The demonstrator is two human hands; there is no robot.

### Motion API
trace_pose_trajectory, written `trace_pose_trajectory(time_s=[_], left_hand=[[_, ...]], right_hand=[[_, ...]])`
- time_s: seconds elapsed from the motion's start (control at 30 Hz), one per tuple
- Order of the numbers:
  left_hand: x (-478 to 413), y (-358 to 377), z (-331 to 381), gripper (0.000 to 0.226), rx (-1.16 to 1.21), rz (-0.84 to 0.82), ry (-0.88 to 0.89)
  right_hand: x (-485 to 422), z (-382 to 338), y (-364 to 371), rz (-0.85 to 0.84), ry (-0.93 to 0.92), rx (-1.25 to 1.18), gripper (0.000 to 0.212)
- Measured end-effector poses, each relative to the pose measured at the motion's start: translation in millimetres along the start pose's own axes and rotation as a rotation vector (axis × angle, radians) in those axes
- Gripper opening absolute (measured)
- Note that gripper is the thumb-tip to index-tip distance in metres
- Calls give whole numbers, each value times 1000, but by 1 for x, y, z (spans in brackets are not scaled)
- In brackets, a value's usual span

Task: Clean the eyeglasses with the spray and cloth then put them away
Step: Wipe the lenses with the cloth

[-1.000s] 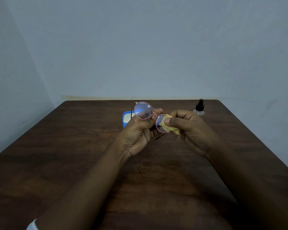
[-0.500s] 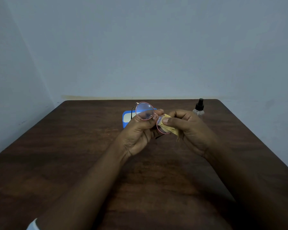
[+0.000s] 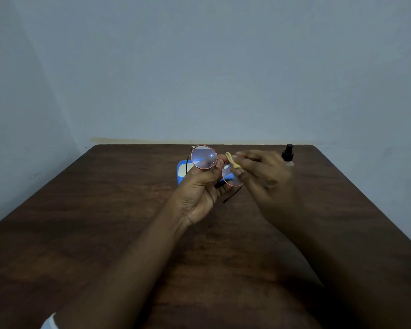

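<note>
Round eyeglasses (image 3: 204, 157) with a thin pink frame are held up above the table's far middle. My left hand (image 3: 199, 193) grips them at the bridge, thumb and fingers round the frame between the lenses. My right hand (image 3: 263, 179) pinches a small yellow cloth (image 3: 232, 161) just above the right lens; the hand is motion-blurred. A dark temple arm hangs down below the hands. The blue eyeglass case (image 3: 182, 171) lies open behind my left hand, mostly hidden. A small clear spray bottle (image 3: 288, 155) with a black cap stands at the far right.
A dark wooden table (image 3: 105, 233) fills the lower view, with its far edge against a pale blue wall. Its right edge runs diagonally at the right. A white sleeve edge (image 3: 49, 322) shows at the bottom left.
My right hand has lifted the cloth off the right lens and moved up and to the right. My left hand has tilted the glasses slightly, and the right lens now shows.
</note>
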State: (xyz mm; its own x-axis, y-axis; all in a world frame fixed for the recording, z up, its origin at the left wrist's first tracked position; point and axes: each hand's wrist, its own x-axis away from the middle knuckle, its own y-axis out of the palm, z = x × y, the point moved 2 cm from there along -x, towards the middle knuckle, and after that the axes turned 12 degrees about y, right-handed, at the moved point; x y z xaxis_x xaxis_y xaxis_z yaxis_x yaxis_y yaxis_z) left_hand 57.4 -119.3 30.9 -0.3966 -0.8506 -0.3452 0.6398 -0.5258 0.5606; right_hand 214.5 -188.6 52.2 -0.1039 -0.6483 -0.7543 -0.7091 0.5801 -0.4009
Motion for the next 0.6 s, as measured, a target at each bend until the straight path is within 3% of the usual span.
trace_pose_trajectory(time_s=[0.13,0.33,0.4,0.47,0.6], left_hand=[[0,0,5,24,49,39,8],[-3,-2,12,18,48,111,50],[-3,-2,11,23,43,109,30],[-2,1,10,22,55,76,21],[-2,2,13,25,69,78,39]], right_hand=[[2,-1,1,-26,-153,77,25],[-1,-3,-5,-75,-229,115,14],[-1,-3,-7,-5,-55,8,13],[-2,0,-11,95,247,-200,12],[-12,12,-18,192,665,-600,24]])
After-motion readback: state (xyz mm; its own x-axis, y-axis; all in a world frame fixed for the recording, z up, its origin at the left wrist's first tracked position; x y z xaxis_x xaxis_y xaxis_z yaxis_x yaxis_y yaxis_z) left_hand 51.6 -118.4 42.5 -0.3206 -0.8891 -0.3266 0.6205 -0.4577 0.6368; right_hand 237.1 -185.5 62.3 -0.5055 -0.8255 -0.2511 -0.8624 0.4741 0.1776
